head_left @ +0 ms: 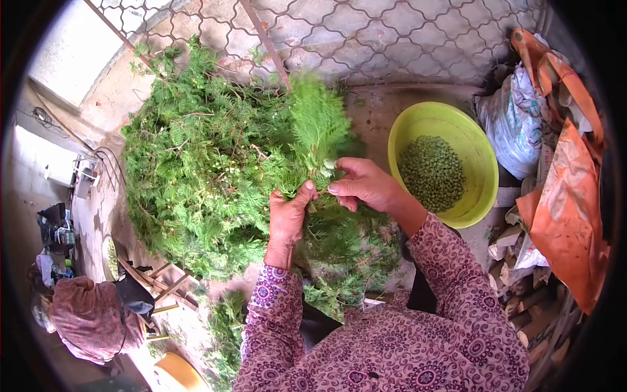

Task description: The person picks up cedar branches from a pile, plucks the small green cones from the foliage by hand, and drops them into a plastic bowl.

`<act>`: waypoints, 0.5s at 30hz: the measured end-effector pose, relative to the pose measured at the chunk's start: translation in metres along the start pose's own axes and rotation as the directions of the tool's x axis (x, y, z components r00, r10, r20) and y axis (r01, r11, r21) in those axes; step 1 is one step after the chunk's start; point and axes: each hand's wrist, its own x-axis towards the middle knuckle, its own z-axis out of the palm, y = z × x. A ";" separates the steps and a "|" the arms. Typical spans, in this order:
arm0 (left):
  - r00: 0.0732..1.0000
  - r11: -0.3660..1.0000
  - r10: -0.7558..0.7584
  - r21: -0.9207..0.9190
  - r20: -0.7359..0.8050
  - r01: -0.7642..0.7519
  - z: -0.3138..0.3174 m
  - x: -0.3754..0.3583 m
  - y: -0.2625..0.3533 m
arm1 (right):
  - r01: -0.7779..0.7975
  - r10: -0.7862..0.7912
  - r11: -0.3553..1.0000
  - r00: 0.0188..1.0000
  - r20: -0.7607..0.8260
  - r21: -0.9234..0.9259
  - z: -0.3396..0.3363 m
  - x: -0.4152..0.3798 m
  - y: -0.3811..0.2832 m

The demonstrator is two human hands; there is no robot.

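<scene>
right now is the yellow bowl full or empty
Partly full: the yellow bowl holds a layer of small green pods over its bottom, well below the rim.

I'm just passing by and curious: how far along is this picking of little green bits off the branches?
Done so far: the yellow-green bowl holds a shallow layer of small green seeds, covering only its bottom. In hand: the left hand grips a feathery green sprig while the right hand pinches at it. Left: a large pile of green branches lies behind the hands, so most of the work seems to remain.
</scene>
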 end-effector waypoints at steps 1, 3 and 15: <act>1.000 1.000 0.001 -0.001 -0.002 -0.001 0.001 -0.001 0.001 | -0.027 0.027 0.999 1.000 0.015 -0.029 0.000 0.000 -0.001; 0.998 0.996 -0.047 0.078 -0.041 0.051 0.003 -0.002 0.003 | -0.036 0.037 0.998 0.999 0.014 -0.051 0.000 0.000 -0.001; 0.985 0.958 0.140 0.267 -0.103 -0.108 -0.011 0.002 0.001 | 0.110 -0.104 0.993 0.986 -0.134 0.040 -0.026 -0.007 -0.007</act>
